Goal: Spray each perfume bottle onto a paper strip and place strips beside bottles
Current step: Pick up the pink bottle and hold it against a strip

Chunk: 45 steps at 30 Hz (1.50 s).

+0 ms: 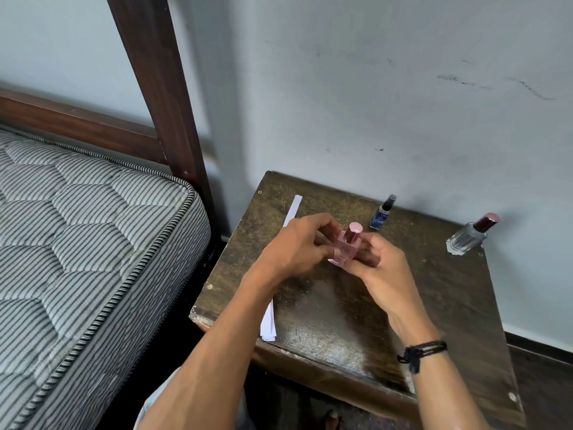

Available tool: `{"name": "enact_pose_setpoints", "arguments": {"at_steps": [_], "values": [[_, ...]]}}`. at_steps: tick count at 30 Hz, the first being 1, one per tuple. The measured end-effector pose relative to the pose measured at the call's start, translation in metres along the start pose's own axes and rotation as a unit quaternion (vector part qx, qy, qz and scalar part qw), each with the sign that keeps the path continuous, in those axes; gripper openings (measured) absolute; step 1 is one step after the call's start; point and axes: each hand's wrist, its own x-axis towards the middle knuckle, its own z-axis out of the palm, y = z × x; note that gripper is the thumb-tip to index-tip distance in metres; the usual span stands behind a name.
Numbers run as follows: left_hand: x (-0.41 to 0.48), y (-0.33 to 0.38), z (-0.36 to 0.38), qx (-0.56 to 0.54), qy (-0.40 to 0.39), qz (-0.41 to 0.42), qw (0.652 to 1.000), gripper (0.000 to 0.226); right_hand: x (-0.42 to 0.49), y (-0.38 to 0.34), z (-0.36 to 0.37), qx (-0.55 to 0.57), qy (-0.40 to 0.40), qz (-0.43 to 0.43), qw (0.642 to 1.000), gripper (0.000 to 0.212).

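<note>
Two hands are meeting over the middle of a dark, worn tabletop (434, 305), both gripping a small pink perfume bottle (346, 245) with a pink cap. The left hand (297, 243) is curling around it from nine o'clock, and the right hand (381, 268) is pinching its base from four o'clock. A black cord bracelet (421, 350) is sitting on the right wrist. White paper strips (293, 209) are lying along the nine o'clock side, partly under the left arm. A blue spray bottle (383, 212) is standing at twelve o'clock. A clear glass bottle (469, 237) with a dark red cap is standing at two o'clock. A striped mattress (93, 243) is lying beyond the tabletop at nine o'clock.
</note>
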Motion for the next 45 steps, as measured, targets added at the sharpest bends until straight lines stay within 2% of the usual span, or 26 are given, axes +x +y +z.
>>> {"name": "enact_pose_setpoints", "arguments": {"at_steps": [9,14,17,20,23,26,39,45], "values": [[0.002,0.0,-0.014,-0.031,0.064,0.012,0.997,0.027,0.008,-0.004,0.018,0.026,0.045,-0.046,0.998,0.035],[0.005,-0.008,-0.03,-0.08,0.185,-0.007,0.979,0.021,0.044,-0.016,0.04,0.087,0.046,-0.06,0.993,0.028],[0.007,-0.017,-0.038,-0.085,0.219,-0.024,0.972,0.027,0.067,-0.017,0.056,0.083,0.033,-0.084,0.992,0.028],[0.009,-0.022,-0.044,-0.064,0.215,-0.024,0.974,0.037,0.084,-0.016,0.067,0.045,0.036,-0.116,0.992,0.029],[0.012,-0.028,-0.047,-0.035,0.191,-0.034,0.98,0.059,0.098,-0.012,0.072,-0.002,0.047,-0.147,0.988,0.031],[0.018,-0.035,-0.047,-0.058,0.16,-0.044,0.984,0.071,0.109,-0.012,0.075,-0.033,0.048,-0.166,0.984,0.035],[0.021,-0.024,-0.047,-0.047,0.132,-0.072,0.987,0.079,0.117,-0.007,0.078,-0.034,0.043,-0.159,0.986,0.027],[0.026,-0.032,-0.044,-0.05,0.128,-0.094,0.986,0.08,0.119,-0.006,0.082,-0.091,0.048,-0.161,0.982,0.038]]}}
